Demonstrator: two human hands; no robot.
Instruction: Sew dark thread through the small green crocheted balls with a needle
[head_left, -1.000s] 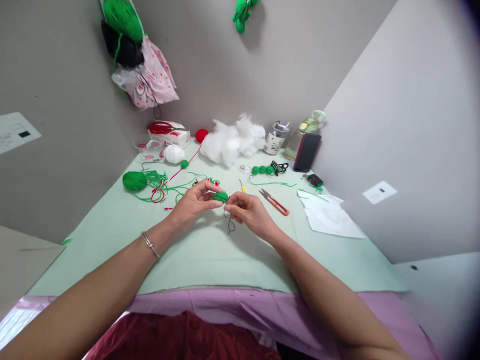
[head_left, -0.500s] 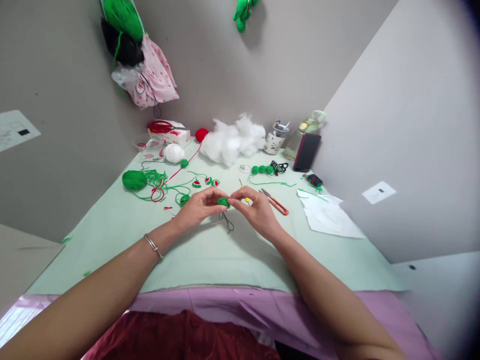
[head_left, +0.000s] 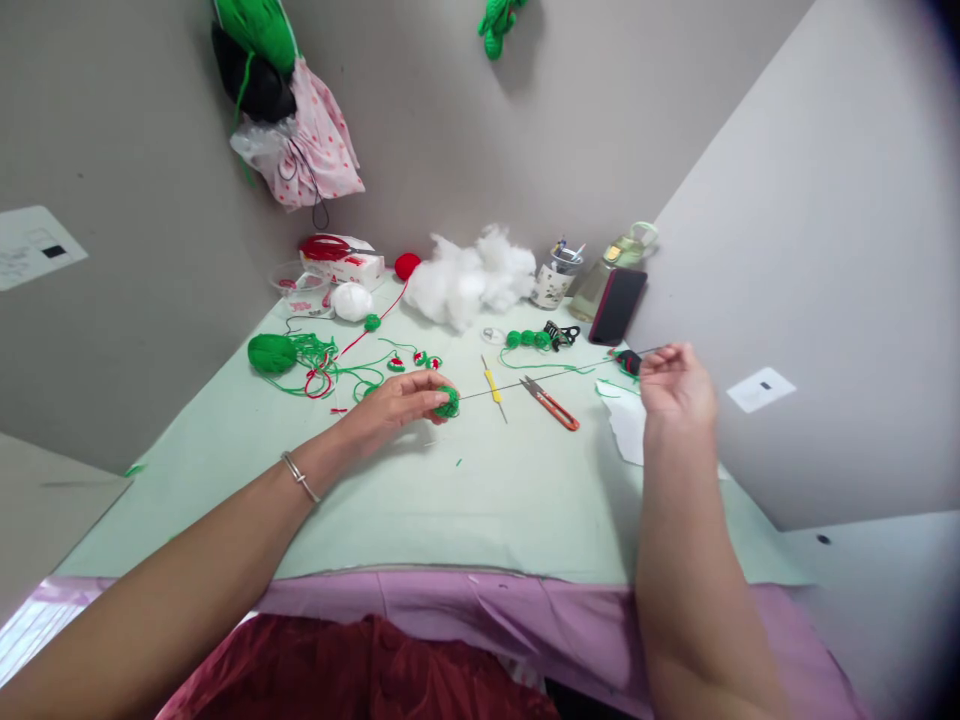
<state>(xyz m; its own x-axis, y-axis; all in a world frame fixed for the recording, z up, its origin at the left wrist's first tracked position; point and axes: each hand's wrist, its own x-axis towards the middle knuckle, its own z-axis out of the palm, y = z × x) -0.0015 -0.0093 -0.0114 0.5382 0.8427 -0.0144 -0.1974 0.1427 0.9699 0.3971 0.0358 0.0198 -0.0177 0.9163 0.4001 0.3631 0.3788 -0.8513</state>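
My left hand (head_left: 401, 405) pinches a small green crocheted ball (head_left: 448, 402) above the middle of the table. A dark thread (head_left: 551, 378) runs taut from the ball to my right hand (head_left: 679, 380), which is raised at the right with its fingers closed on the thread's end. Whether a needle is in those fingers is too small to tell. Below the thread lie a yellow-handled crochet hook (head_left: 492, 385) and orange thread snips (head_left: 551, 404).
Green yarn (head_left: 271, 354) and loose strands lie at the left. White stuffing (head_left: 469, 278) is heaped at the back, beside a pen cup (head_left: 556, 278), a bottle (head_left: 600, 275) and a leaning phone (head_left: 619, 305). White paper (head_left: 626, 420) lies near my right wrist.
My right hand has moved from beside the green ball far out to the right, drawing the dark thread straight. The loop under the ball is gone; my left hand still holds the ball.
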